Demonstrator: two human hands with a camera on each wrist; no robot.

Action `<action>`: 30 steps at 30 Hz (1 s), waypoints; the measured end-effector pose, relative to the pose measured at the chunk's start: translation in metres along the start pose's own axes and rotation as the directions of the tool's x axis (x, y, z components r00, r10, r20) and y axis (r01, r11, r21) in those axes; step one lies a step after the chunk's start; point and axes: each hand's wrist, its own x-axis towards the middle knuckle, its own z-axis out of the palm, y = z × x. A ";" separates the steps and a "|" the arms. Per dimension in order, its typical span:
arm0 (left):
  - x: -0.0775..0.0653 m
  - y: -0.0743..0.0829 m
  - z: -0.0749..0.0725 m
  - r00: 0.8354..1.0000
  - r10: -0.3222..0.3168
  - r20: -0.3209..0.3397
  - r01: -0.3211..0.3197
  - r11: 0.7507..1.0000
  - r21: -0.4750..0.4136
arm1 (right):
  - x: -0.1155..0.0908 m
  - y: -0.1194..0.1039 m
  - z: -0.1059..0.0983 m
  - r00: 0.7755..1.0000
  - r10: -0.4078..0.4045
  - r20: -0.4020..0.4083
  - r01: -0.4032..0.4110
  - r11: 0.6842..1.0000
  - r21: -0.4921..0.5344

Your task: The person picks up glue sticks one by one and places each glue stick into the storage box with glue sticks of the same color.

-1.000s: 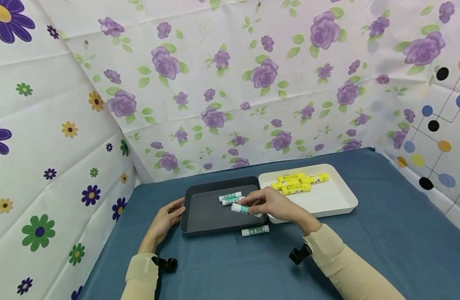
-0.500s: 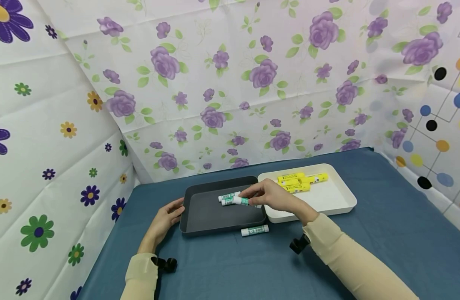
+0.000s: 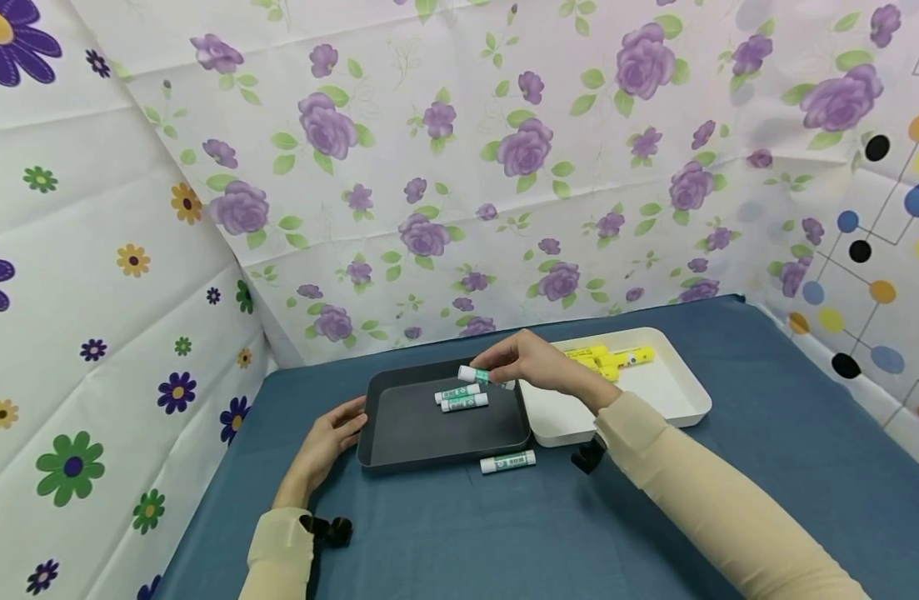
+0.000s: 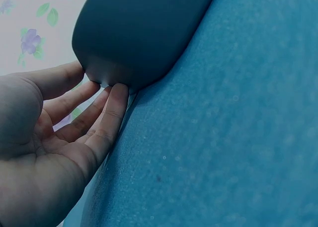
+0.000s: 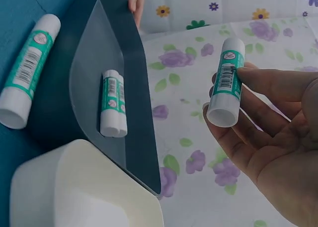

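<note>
My right hand (image 3: 530,362) pinches a white and green glue stick (image 5: 227,83) between thumb and fingers, holding it above the back right part of the dark grey tray (image 3: 399,425). Two matching glue sticks (image 3: 464,403) lie side by side in that tray. Another white and green glue stick (image 3: 507,462) rests on the cloth just in front of the tray. At the tray's left end, my left hand (image 3: 327,442) touches the outer wall; in the left wrist view its fingertips (image 4: 118,93) press on the wall near a corner.
A white tray (image 3: 676,400) adjoins the grey tray's right end. Several yellow tubes (image 3: 627,357) lie in it, partly hidden by my right hand. Blue cloth (image 3: 429,533) covers the table. Flowered sheets (image 3: 429,167) hang behind and at the sides.
My right hand has moved away from me with its glue stick, from over the two lying sticks to the tray's back right. The left hand has kept its place at the tray.
</note>
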 end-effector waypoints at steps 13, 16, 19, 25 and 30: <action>-0.004 0.002 -0.002 1.000 0.011 0.018 -0.011 1.000 -0.008 | 0.028 0.002 -0.002 1.000 -0.008 0.010 0.009 0.993 -0.121; -0.007 0.000 -0.005 1.000 0.000 0.013 0.000 1.000 0.005 | 0.036 0.002 0.001 1.000 -0.009 0.026 0.012 0.990 -0.141; -0.007 -0.001 -0.007 1.000 -0.002 0.007 0.002 1.000 0.003 | 0.044 0.003 0.003 0.999 0.009 0.034 -0.003 0.987 -0.162; -0.004 -0.003 -0.006 1.000 -0.001 0.015 0.001 1.000 -0.007 | 0.055 0.007 0.002 0.998 0.054 0.023 -0.050 0.987 -0.153; 0.000 -0.002 -0.002 1.000 -0.004 0.012 0.004 1.000 -0.006 | 0.063 0.014 -0.001 0.996 0.081 0.025 -0.077 0.990 -0.122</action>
